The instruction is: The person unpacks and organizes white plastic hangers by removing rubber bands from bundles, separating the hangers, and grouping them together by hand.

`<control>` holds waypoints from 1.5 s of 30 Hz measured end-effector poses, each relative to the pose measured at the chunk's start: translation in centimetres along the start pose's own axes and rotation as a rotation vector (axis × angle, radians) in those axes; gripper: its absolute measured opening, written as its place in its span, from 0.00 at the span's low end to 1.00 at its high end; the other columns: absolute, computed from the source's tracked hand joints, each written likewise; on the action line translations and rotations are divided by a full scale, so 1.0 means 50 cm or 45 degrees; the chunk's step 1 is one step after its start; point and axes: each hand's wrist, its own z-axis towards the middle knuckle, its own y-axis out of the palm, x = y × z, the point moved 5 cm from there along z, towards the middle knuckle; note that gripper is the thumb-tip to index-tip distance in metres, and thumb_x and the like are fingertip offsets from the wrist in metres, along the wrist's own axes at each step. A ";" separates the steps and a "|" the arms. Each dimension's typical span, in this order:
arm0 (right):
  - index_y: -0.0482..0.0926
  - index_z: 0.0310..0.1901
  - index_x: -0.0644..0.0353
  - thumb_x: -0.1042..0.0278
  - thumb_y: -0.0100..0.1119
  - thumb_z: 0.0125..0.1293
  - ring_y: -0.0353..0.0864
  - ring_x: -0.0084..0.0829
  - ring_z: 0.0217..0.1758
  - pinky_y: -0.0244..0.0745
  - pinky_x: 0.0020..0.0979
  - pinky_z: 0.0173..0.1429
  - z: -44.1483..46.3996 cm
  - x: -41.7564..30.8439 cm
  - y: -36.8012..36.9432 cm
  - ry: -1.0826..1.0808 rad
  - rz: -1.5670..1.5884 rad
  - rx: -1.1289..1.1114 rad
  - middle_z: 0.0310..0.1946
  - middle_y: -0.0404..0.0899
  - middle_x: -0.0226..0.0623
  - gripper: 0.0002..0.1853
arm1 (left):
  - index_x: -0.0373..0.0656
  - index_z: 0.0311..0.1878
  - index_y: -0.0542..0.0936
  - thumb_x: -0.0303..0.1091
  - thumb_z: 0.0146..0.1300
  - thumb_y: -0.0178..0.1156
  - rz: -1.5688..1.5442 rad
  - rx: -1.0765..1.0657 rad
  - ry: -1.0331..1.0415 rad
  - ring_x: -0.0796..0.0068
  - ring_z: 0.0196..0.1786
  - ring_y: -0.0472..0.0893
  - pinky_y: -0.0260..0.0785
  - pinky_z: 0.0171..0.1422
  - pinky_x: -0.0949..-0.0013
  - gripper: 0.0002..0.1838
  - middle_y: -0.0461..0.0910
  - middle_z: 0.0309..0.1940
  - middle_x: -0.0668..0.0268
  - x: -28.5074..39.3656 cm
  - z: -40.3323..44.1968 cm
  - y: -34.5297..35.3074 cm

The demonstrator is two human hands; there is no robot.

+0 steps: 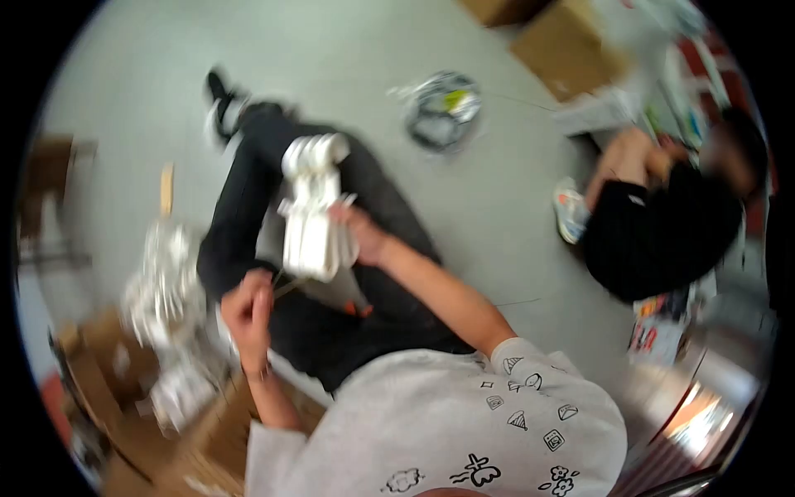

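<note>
A stack of white pieces (313, 224), with rounded ends and a narrow middle, stands over my lap between my legs. My right hand (362, 234) is closed on its right side. Just left of the stack, my left hand (248, 313) is closed around a thin yellowish strand (287, 287) that runs toward the stack's lower end. Blur hides whether the strand is a rubber band or a string. Below the stack, a small orange spot (358, 310) shows by my thigh.
More white pieces (170, 286) are heaped on the left, beside open cardboard boxes (108, 373). A clear plastic bag with dark contents (443, 112) lies on the floor ahead. On the right sits another person in black (662, 228), near a cardboard box (571, 50).
</note>
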 end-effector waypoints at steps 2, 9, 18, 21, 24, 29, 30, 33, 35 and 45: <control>0.71 0.68 0.62 0.39 0.61 0.70 0.85 0.34 0.59 0.80 0.39 0.66 -0.005 -0.020 0.010 -0.100 -0.115 -0.138 0.58 0.83 0.42 0.37 | 0.35 0.24 0.74 0.36 0.72 0.58 -0.488 -0.006 0.249 0.70 0.28 0.71 0.71 0.50 0.57 0.19 0.72 0.21 0.64 -0.030 -0.001 0.005; 0.65 0.73 0.64 0.33 0.58 0.70 0.79 0.35 0.67 0.74 0.38 0.72 -0.022 -0.028 0.033 -0.171 -0.173 -0.026 0.65 0.77 0.42 0.44 | 0.46 0.22 0.65 0.36 0.71 0.55 -1.664 0.169 0.021 0.77 0.24 0.61 0.64 0.49 0.64 0.19 0.57 0.16 0.74 -0.030 -0.039 0.036; 0.65 0.73 0.64 0.43 0.61 0.72 0.76 0.31 0.66 0.71 0.34 0.70 -0.009 0.000 0.014 -0.391 -0.215 0.113 0.64 0.75 0.40 0.39 | 0.37 0.74 0.71 0.17 0.75 0.52 -1.309 0.776 -0.014 0.55 0.78 0.68 0.72 0.77 0.60 0.25 0.72 0.73 0.54 -0.064 -0.012 0.059; 0.65 0.72 0.64 0.51 0.68 0.68 0.75 0.28 0.64 0.71 0.32 0.67 -0.021 -0.006 0.022 -0.566 -0.524 0.186 0.62 0.75 0.38 0.38 | 0.35 0.73 0.71 0.15 0.70 0.59 -0.737 0.580 0.137 0.55 0.75 0.71 0.71 0.78 0.59 0.28 0.71 0.74 0.54 -0.074 0.004 0.066; 0.66 0.67 0.63 0.58 0.80 0.56 0.74 0.29 0.63 0.70 0.31 0.68 -0.033 -0.028 0.064 -0.790 -1.045 0.088 0.61 0.74 0.36 0.42 | 0.33 0.72 0.73 0.17 0.64 0.67 -0.495 0.511 0.100 0.60 0.72 0.76 0.70 0.77 0.61 0.32 0.73 0.72 0.52 -0.068 0.008 0.065; 0.67 0.67 0.62 0.62 0.83 0.52 0.77 0.28 0.62 0.73 0.33 0.66 -0.031 -0.018 0.117 -0.803 -1.265 -0.151 0.59 0.76 0.38 0.44 | 0.31 0.69 0.75 0.27 0.54 0.77 0.005 0.238 0.002 0.59 0.72 0.77 0.72 0.72 0.63 0.38 0.76 0.70 0.50 -0.066 0.011 0.040; 0.66 0.67 0.63 0.62 0.83 0.52 0.78 0.28 0.60 0.75 0.33 0.65 -0.029 -0.014 0.122 -0.759 -1.275 -0.180 0.58 0.77 0.38 0.44 | 0.29 0.67 0.75 0.29 0.53 0.77 -0.045 0.194 -0.031 0.54 0.71 0.77 0.71 0.73 0.62 0.37 0.76 0.69 0.48 -0.071 0.008 0.037; 0.67 0.66 0.63 0.63 0.85 0.51 0.81 0.28 0.56 0.78 0.32 0.61 -0.029 0.008 0.107 -0.699 -1.291 -0.215 0.54 0.79 0.37 0.45 | 0.34 0.71 0.74 0.23 0.58 0.73 0.193 0.073 -0.008 0.67 0.63 0.82 0.75 0.68 0.63 0.35 0.81 0.64 0.54 -0.097 0.007 0.027; 0.67 0.64 0.63 0.65 0.86 0.49 0.81 0.29 0.56 0.79 0.33 0.60 -0.026 0.015 0.089 -0.629 -1.299 -0.113 0.53 0.79 0.37 0.45 | 0.34 0.67 0.75 0.22 0.58 0.72 0.159 0.002 -0.028 0.66 0.60 0.84 0.76 0.65 0.63 0.32 0.82 0.60 0.54 -0.066 0.020 0.022; 0.69 0.61 0.62 0.68 0.89 0.41 0.81 0.29 0.50 0.79 0.33 0.55 -0.043 0.016 0.086 -0.606 -1.457 -0.077 0.49 0.79 0.37 0.45 | 0.33 0.54 0.79 0.28 0.53 0.66 0.287 -0.369 0.137 0.44 0.54 0.82 0.75 0.61 0.56 0.23 0.83 0.46 0.46 -0.104 0.066 0.035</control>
